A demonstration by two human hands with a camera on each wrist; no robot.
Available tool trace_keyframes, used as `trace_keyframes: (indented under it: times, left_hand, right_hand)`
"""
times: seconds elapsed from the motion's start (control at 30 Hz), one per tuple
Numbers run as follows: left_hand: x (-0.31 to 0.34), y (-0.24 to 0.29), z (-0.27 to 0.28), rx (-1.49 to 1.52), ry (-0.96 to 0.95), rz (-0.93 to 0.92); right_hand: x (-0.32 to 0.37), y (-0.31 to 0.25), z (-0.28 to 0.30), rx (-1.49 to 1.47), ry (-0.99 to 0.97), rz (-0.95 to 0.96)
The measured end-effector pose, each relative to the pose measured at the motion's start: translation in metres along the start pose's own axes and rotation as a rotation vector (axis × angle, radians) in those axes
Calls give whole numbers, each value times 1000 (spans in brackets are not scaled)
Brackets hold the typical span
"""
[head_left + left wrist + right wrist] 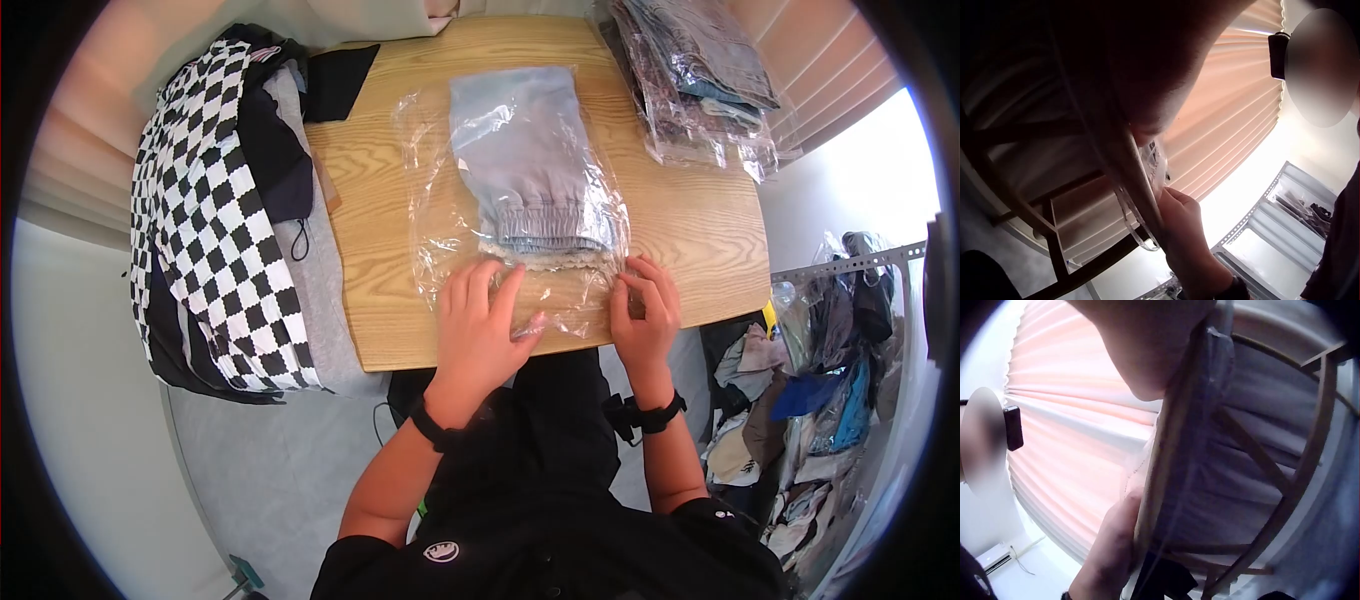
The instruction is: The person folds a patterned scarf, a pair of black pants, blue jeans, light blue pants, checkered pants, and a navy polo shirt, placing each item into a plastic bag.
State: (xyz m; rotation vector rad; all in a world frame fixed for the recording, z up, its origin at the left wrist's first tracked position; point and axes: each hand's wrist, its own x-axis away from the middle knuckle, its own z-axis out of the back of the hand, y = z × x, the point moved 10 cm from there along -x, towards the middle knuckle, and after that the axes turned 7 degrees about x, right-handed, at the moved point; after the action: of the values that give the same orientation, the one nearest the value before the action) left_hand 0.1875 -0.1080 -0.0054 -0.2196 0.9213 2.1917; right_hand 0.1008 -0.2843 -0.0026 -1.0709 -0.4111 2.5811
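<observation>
A folded light blue-grey garment [525, 150] with a gathered elastic band lies inside a clear plastic bag [435, 215] on the wooden table. My left hand [478, 325] rests on the bag's near part, fingers spread, below the band. At the bag's near right corner my right hand [645, 315] pinches the plastic between thumb and fingers. Some plastic hangs at the table edge in the left wrist view, where the right hand [1188, 237] shows beyond it. In the right wrist view the left hand [1110, 550] is at the table edge.
Checkered, black and grey clothes [215, 190] are heaped over the table's left side, near a black piece [340, 82]. Bagged folded jeans [700, 60] are stacked at the back right. A metal rack [850, 262] and many garments stand at the right.
</observation>
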Motion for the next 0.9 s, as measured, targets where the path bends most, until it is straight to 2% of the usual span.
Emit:
trace_keyframes:
  times: [0.33, 0.4, 0.9]
  left_hand:
    - [0, -1, 0, 23, 17, -18]
    - [1, -1, 0, 26, 17, -19]
    - [1, 0, 3, 53, 22, -26]
  right_hand:
    - [3, 5, 1, -31, 24, -32]
    - [6, 13, 1, -96, 33, -116]
    - [2, 6, 3, -70, 36, -38]
